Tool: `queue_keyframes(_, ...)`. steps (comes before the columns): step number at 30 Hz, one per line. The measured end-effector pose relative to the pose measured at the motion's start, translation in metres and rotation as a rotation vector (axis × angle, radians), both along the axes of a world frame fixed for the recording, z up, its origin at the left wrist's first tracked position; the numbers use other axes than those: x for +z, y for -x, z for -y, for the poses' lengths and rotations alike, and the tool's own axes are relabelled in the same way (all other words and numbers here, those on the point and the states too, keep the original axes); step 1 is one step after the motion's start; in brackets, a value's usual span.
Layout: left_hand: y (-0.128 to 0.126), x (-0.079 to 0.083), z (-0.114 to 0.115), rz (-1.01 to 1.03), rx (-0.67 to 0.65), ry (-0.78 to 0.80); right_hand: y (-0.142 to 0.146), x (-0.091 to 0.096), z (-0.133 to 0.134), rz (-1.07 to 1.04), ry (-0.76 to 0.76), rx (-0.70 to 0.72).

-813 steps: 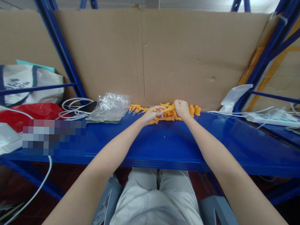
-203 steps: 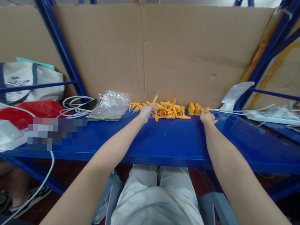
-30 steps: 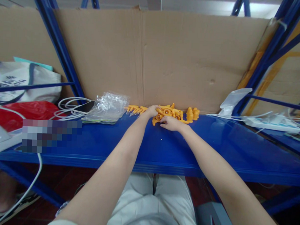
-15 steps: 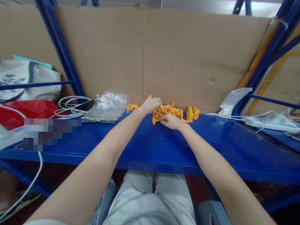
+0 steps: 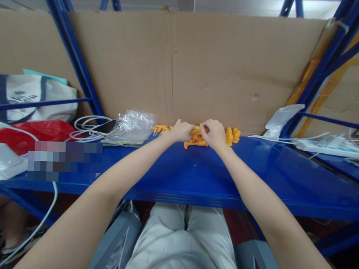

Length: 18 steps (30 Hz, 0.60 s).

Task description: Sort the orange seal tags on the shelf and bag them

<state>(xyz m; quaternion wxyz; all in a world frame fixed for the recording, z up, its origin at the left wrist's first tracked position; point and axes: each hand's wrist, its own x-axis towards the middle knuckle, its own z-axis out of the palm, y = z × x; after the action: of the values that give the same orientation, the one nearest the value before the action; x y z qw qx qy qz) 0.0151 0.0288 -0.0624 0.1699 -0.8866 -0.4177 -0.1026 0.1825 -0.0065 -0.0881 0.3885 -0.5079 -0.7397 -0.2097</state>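
A pile of orange plastic parts [image 5: 197, 142], some hollow and tube-like, lies on the blue shelf in front of me. My left hand [image 5: 182, 131] is at the pile's left side, its fingers closed around an orange plastic part [image 5: 195, 130] that sticks out towards the right. Just right of it, my right hand [image 5: 215, 132] is over the pile with fingers and thumb curled together; what they pinch is hidden. Stubby orange pieces [image 5: 232, 136] stand upright beside my right hand. More thin orange parts [image 5: 160, 129] lie to the left of my left hand.
Clear plastic bags [image 5: 132, 127] lie left of the parts, near coiled white cable [image 5: 87, 127] and a red bag [image 5: 41, 131]. A cardboard sheet [image 5: 214, 69] forms the back wall. At right are a power strip [image 5: 329, 147] and blue uprights [image 5: 326, 65].
My right hand has risen from the front of the pile to above its right part. My left hand has shifted slightly right and down, closing on an orange part.
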Motion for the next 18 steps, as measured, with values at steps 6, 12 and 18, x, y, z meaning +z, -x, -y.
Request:
queue_keyframes(6,-0.008,-0.013,0.016,0.576,-0.031,0.179,0.001,0.004,0.006,-0.06,-0.151,0.009)
queue_keyframes(12,-0.012,-0.04,0.019,0.862,-0.129,0.341,0.007,-0.005,-0.006,-0.179,0.068,0.062)
queue_keyframes(18,-0.009,-0.051,0.02,0.667,-0.191,0.251,0.015,-0.016,-0.018,-0.328,0.293,0.205)
